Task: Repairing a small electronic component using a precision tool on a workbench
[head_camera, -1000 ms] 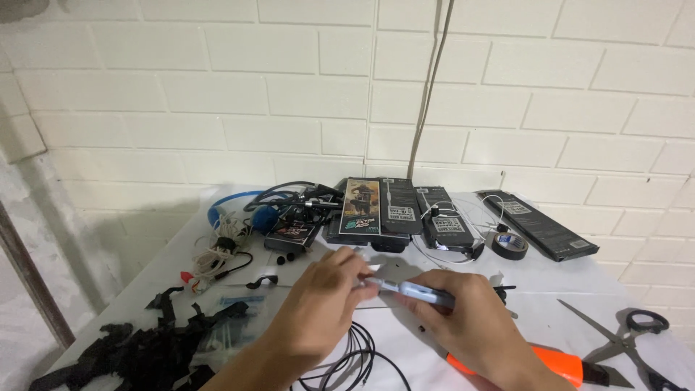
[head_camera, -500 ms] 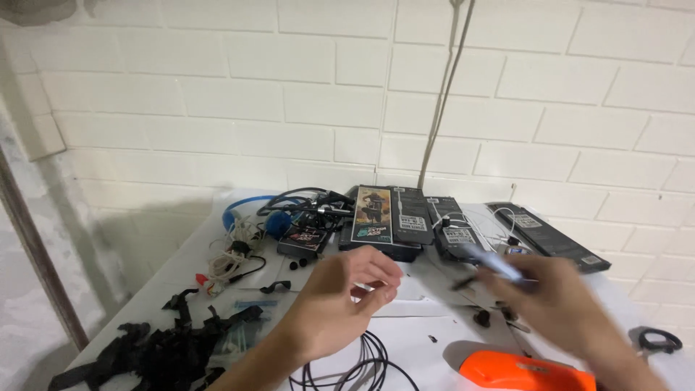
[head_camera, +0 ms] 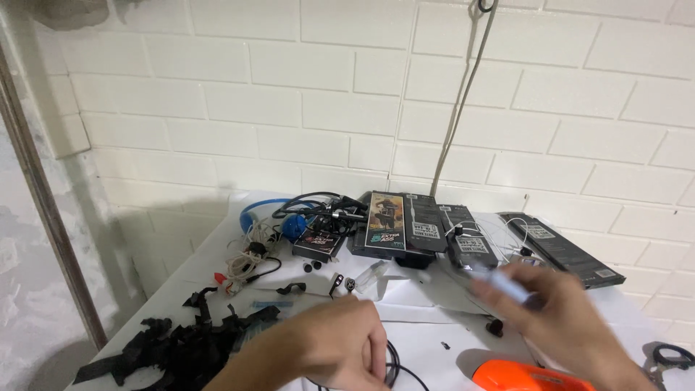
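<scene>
My left hand [head_camera: 333, 347] is low at the bottom centre, knuckles up and fingers curled down against a loop of black cable [head_camera: 392, 364]. What is inside its fingers is hidden. My right hand [head_camera: 568, 322] is blurred with motion at the right, above the white table [head_camera: 434, 318]. It grips a slim blue and silver pen-like tool [head_camera: 498, 284] whose tip points up and to the left. An orange tool body [head_camera: 528, 378] lies just below this hand at the frame's bottom edge.
Flat black packages [head_camera: 402, 224] [head_camera: 561, 247] lie along the back by the white brick wall. A blue headset and tangled cables [head_camera: 289, 221] sit at the back left, black scraps [head_camera: 181, 344] at the front left, scissors [head_camera: 670, 356] at the far right. A cord [head_camera: 460, 94] hangs down the wall.
My left hand has dropped from a raised pinch down onto the black cable. My right hand has drawn away to the right with the pen-like tool. The view has tilted up.
</scene>
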